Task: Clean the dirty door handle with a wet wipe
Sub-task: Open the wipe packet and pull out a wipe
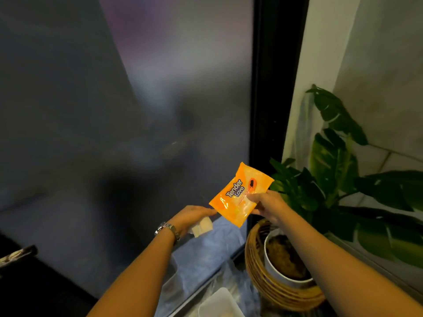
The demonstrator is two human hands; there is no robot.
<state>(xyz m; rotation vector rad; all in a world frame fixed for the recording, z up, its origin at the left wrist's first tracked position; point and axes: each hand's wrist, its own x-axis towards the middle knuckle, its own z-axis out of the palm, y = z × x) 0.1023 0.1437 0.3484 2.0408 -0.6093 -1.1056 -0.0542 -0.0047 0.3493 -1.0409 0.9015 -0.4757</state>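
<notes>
my right hand (263, 202) pinches the pack (240, 193); just left of it my left hand (192, 216) holds a wipe (202, 226), likely soft, limp, slick; best bunched.

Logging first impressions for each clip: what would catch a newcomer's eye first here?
The bright orange wet wipe pack stands out at centre, pinched by the right hand. Just left of it, the left hand holds a folded white wipe. A leafy potted plant fills the right side.
</notes>
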